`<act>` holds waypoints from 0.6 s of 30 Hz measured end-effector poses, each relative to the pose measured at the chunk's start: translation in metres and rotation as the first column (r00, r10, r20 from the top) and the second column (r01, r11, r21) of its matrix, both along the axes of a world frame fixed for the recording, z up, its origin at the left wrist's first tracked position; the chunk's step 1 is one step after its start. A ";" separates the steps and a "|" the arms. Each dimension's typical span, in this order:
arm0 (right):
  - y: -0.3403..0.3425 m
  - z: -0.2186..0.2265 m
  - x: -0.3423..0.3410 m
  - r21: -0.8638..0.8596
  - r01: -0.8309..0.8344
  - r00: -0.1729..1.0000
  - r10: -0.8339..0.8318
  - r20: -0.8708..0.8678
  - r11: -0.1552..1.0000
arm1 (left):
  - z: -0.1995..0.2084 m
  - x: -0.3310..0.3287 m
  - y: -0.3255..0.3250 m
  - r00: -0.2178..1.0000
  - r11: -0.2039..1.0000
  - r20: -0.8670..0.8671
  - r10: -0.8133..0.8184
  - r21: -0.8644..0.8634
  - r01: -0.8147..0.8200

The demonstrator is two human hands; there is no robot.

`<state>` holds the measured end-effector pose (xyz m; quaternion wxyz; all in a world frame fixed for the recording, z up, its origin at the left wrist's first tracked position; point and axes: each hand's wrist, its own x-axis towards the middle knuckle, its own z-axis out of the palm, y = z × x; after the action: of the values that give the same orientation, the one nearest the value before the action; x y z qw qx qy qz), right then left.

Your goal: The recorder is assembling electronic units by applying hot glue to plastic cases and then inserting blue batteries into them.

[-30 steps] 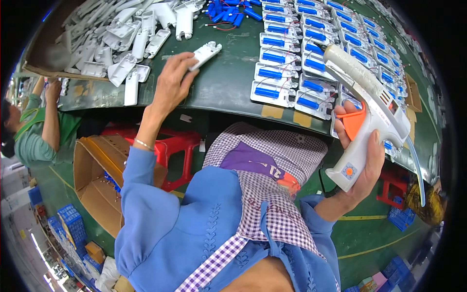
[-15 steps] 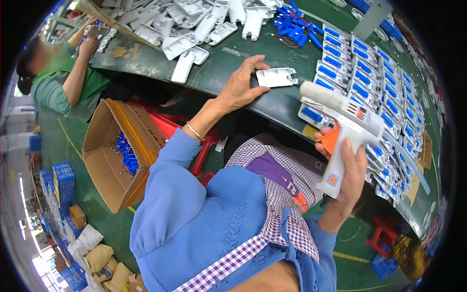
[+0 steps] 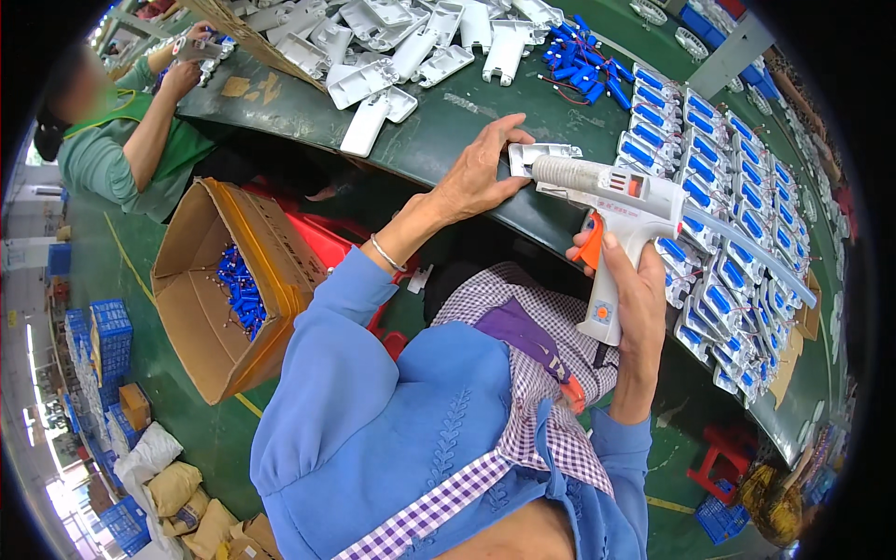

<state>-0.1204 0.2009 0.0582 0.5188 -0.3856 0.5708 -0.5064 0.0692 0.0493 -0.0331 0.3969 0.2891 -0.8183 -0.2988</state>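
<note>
My right hand [image 3: 635,289] grips a white glue gun [image 3: 623,219] with an orange trigger, its nozzle end pointing left. A translucent glue stick [image 3: 747,247] trails out of its back. At the bench edge my left hand [image 3: 481,173] holds a white plastic housing [image 3: 529,154] between thumb and fingers. The gun's front now covers part of that housing, so where the tip touches cannot be seen. To the right lie rows of white housings with blue batteries [image 3: 698,149] in them.
Empty white housings [image 3: 401,47] are heaped at the back, beside a pile of blue wired batteries [image 3: 583,61]. A cardboard box [image 3: 233,373] holding more batteries stands at my left. Another person [image 3: 131,140] works at far left. A red stool [image 3: 723,462] stands at lower right.
My right hand has brought the glue gun left, over the housing. My left hand keeps its hold on the housing. The view has shifted slightly.
</note>
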 end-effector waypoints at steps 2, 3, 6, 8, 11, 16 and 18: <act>0.001 -0.001 -0.001 -0.011 0.006 1.000 -0.006 0.025 1.000 | 0.000 0.000 0.000 1.000 1.000 0.000 -0.005 0.000 0.005; 0.002 -0.002 -0.002 -0.023 0.012 0.999 -0.011 0.051 1.000 | 0.000 0.001 0.000 1.000 1.000 -0.002 -0.008 -0.005 0.008; 0.003 0.002 -0.008 -0.016 0.069 0.992 -0.067 0.111 0.997 | 0.003 0.001 0.000 1.000 1.000 0.003 -0.006 -0.003 0.006; 0.004 0.001 -0.012 -0.017 0.099 0.988 -0.096 0.122 0.995 | 0.004 0.002 0.000 1.000 1.000 0.015 -0.005 0.000 0.005; 0.003 0.001 -0.016 -0.022 0.130 0.988 -0.127 0.087 0.991 | 0.003 0.002 -0.001 0.999 1.000 0.028 -0.015 0.002 0.015; 0.003 -0.003 -0.018 -0.019 0.076 0.994 -0.074 0.077 0.997 | 0.004 0.002 -0.002 0.999 0.999 0.049 -0.020 0.035 0.018; 0.006 -0.001 -0.017 0.013 0.075 0.995 -0.076 0.066 0.997 | 0.009 0.003 -0.009 0.995 0.999 0.087 -0.048 0.025 0.046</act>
<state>-0.1378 0.2071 0.0574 0.5200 -0.3441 0.5701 -0.5350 0.0727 0.0405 -0.0238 0.3502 0.2869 -0.8380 -0.3045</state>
